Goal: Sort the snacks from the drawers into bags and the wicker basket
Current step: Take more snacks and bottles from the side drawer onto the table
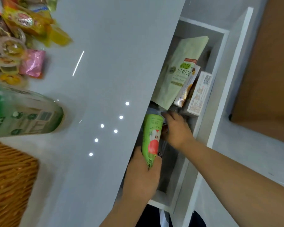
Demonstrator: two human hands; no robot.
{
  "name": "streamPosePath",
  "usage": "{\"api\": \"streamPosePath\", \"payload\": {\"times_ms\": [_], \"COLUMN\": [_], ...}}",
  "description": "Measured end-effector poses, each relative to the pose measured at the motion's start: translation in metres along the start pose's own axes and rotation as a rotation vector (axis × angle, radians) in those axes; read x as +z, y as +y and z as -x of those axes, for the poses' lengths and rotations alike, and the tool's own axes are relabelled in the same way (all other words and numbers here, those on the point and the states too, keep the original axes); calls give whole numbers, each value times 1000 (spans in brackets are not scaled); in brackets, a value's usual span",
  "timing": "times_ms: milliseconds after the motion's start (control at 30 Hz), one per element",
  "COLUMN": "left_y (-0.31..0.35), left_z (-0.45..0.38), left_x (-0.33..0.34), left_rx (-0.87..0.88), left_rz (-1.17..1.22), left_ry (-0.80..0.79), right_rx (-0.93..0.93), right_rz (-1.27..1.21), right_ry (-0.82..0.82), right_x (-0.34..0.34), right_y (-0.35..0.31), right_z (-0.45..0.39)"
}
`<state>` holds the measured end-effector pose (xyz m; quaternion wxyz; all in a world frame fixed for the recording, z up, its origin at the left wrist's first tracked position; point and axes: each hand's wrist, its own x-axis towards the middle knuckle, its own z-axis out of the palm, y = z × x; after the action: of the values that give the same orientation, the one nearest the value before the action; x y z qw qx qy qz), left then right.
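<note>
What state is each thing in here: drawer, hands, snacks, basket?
drawer: pulled open, packages inside.
left hand: grips the green apple carton upright at the drawer's near end.
right hand: reaching into the drawer; what it touches is hidden.
pale green pouch: leaning in the drawer.
white box: standing in the drawer.
green bottle: lying on the counter.
wicker basket: on the counter, contents unclear.

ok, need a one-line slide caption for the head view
Left hand grips a green apple-print carton at the open drawer while the right hand reaches in among the remaining snacks.
</note>
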<state>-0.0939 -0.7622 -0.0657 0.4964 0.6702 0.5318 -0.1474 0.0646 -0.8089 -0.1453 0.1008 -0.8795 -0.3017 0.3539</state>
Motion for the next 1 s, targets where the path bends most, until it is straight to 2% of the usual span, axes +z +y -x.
{"api": "streamPosePath", "payload": {"times_ms": [100, 233, 400, 533, 633, 733, 867, 1000], "left_y": [-9, -14, -2, 15, 26, 40, 57, 74], "left_z": [8, 12, 14, 21, 30, 39, 40, 27], "left_x": [-1, 2, 0, -13, -22, -31, -48, -74], "left_rx": [-17, -62, -59, -24, 63, 141, 194, 211], "left_rz": [17, 46, 99, 127, 173, 262, 544, 720], "left_ry": [-41, -82, -67, -80, -108, -106, 22, 213], "right_rx": [61, 187, 187, 240, 325, 386, 405, 358], "right_rz": [162, 278, 343, 122, -96, -336, -582, -696], "right_ry": [41, -11, -82, -248, -255, -127, 106, 146], "right_x": [11, 21, 12, 2, -1, -8, -48, -84], "right_y": [-15, -22, -15, -12, -13, -25, -45, -80], "right_z": [-10, -15, -13, -1, 10, 29, 88, 139]}}
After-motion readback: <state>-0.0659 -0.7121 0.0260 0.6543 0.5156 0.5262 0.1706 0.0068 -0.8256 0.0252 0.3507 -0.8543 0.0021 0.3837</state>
